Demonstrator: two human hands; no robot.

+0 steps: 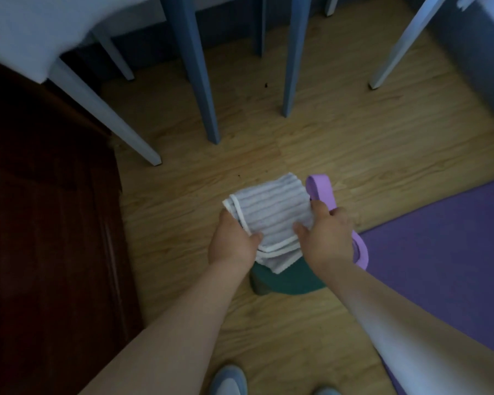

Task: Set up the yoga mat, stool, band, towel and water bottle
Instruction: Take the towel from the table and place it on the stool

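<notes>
- The left hand [232,244] and right hand [325,238] each pinch a side of the folded towel [271,216], probably to keep its fold while laying it on the stool [290,280] below.
- The right hand also grips the band [321,191].
- The mat [439,252] lies just right of the stool; bare floor [240,155] lies ahead, with chair legs [200,81] beyond.

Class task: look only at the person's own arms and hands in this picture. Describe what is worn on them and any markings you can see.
Both forearms are bare up to the picture's edge, with no sleeves showing. The left hand and right hand wear no gloves; no watch, bracelet or ring is visible. The dim, blurred picture shows no markings.
</notes>
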